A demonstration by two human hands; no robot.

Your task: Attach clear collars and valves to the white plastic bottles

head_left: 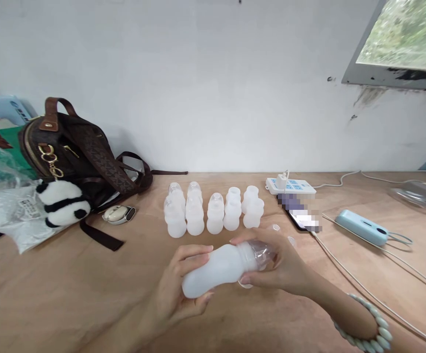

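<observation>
I hold a translucent white bottle (220, 268) sideways over the wooden table (69, 289). My left hand (178, 294) is wrapped round its wide base. My right hand (281, 267) is closed on the clear cap (260, 252) at its neck. Behind it stand several identical white bottles (214, 211) in a row, some with clear caps. Two small clear caps (276, 227) lie loose on the table beside my right hand. A pale bead bracelet (367, 336) circles my right wrist.
A brown backpack (84, 152) with a panda plush (63, 202) sits at the left, beside a plastic bag (10, 211) and a small device (119, 214). At the right lie a power strip (289, 185), a phone (301, 215), a blue device (362, 227) and white cables (382, 299).
</observation>
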